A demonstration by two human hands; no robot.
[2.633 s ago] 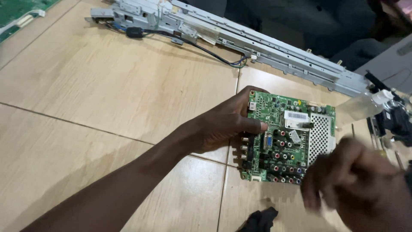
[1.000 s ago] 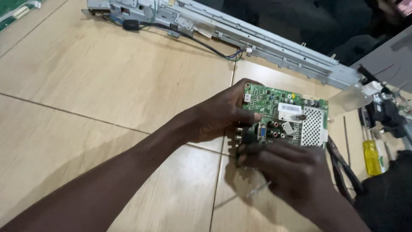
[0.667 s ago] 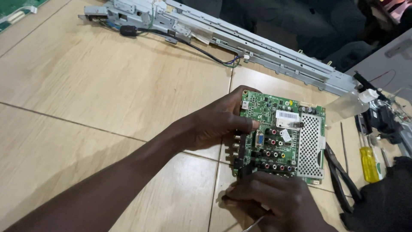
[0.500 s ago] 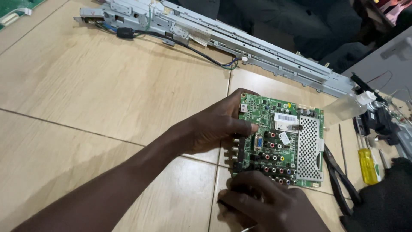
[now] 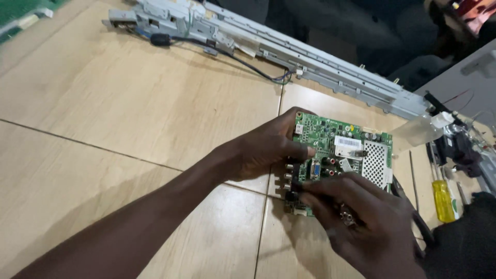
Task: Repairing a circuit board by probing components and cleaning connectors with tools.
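A green circuit board (image 5: pixel 351 142) with a perforated metal shield and a row of round jacks lies on the tan tiled surface (image 5: pixel 129 103). My left hand (image 5: pixel 263 150) grips the board's left edge, thumb on top near the jacks. My right hand (image 5: pixel 367 222) covers the board's lower part, with its fingertips pinched on the connector block at the lower left corner. Whether a small tool sits between those fingers is hidden.
A long grey metal frame rail (image 5: pixel 320 67) with a black cable (image 5: pixel 232 54) runs across the back. A yellow-handled screwdriver (image 5: pixel 443 199) and dark tool handles (image 5: pixel 413 222) lie right of the board. Another green board (image 5: pixel 20 13) shows at the top left corner.
My right hand came from below the board up onto its lower edge, fingertips now at the connector block. The left hand has kept its hold on the board's left edge.
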